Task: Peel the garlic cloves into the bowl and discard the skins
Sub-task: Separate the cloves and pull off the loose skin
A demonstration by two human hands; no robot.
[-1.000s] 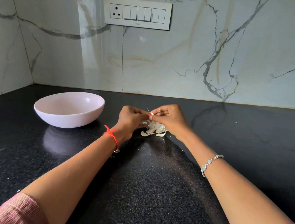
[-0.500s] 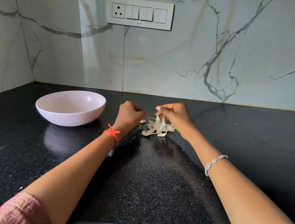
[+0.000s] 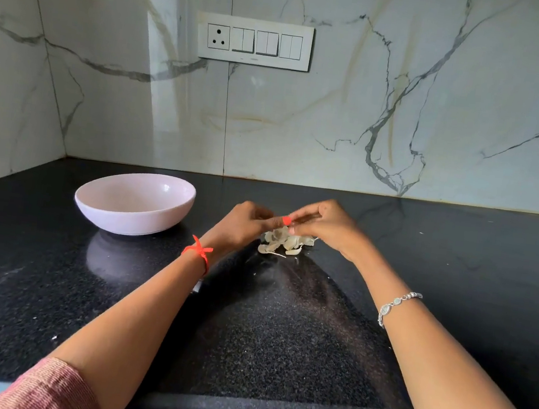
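My left hand (image 3: pixel 245 227) and right hand (image 3: pixel 328 227) pinch a finger-hidden garlic clove just above the skins (image 3: pixel 285 243); bowl (image 3: pixel 130 218) well left

Right of the bowl (image 3: pixel 132 202), open countertop (image 3: pixel 279 334) runs to the skins pile (image 3: pixel 285 243), where the left hand (image 3: pixel 242 223) and right hand (image 3: pixel 326 226) meet above it; the wall (image 3: pixel 304 133) closes off behind the bowl.

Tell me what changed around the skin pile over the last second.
The left hand and right hand, which had drawn apart half a second ago, have come back together, fingers meeting just above the garlic skins. What they pinch is hidden. The skins and the bowl stayed in place.
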